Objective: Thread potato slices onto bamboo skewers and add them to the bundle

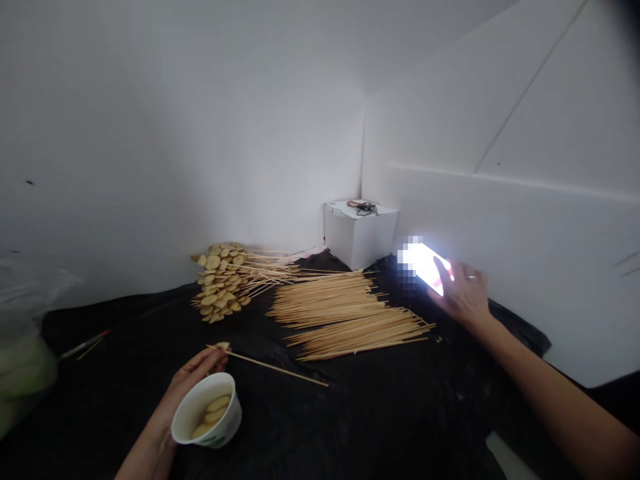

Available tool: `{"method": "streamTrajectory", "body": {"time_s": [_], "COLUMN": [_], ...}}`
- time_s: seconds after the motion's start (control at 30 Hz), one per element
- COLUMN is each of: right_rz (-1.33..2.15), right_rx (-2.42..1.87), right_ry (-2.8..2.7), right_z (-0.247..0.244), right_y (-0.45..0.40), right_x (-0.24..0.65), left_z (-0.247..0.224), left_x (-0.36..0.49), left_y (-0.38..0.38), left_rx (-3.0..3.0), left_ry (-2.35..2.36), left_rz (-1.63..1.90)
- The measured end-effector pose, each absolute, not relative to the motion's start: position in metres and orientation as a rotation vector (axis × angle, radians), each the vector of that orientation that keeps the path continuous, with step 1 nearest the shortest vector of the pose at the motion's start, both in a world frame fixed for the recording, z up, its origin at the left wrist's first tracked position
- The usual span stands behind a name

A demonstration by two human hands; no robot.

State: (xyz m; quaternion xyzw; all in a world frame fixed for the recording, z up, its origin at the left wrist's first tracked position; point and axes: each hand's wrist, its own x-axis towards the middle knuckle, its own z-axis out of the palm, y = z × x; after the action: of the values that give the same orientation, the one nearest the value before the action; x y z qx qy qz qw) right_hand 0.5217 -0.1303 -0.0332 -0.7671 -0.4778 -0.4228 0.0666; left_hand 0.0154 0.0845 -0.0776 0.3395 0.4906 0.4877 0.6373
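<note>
A skewer [275, 368] with one pale slice [223, 346] near its end is pinched between the left hand's [197, 377] fingers [213, 360], just above a paper bowl [206, 412] of slices. The right hand [463, 295] grips a bright phone [425, 267]. A black sheet [400, 413] covers the surface; on it lie skewered slices [220, 280] and bare skewers [345, 313], near a white box [360, 235] in the wall corner. The bowl's green print cannot be read.
</note>
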Motion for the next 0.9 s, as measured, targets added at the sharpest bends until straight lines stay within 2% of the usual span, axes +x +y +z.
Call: {"method": "streamTrajectory", "body": {"time_s": [0.2, 0.43, 0.7, 0.9], "right_rz": [-1.091, -0.864, -0.385, -0.442], "right_rx": [-2.36, -2.283, -2.316, -2.362], "right_ry": [-1.549, -1.603, -1.489, -1.502], "right_z": [-0.073, -0.083, -0.099, -0.087], "right_y": [-0.123, -0.118, -0.113, -0.117], "right_x": [0.514, 0.525, 0.549, 0.542], "left_z": [-0.078, -0.084, -0.078, -0.076], "left_x": [0.015, 0.013, 0.015, 0.014], "left_y": [0.085, 0.091, 0.085, 0.081], "left_rx": [0.786, 0.775, 0.794, 0.832], "left_ry": [1.145, 1.128, 1.125, 1.057], "left_rz": [1.106, 1.115, 1.118, 1.086]}}
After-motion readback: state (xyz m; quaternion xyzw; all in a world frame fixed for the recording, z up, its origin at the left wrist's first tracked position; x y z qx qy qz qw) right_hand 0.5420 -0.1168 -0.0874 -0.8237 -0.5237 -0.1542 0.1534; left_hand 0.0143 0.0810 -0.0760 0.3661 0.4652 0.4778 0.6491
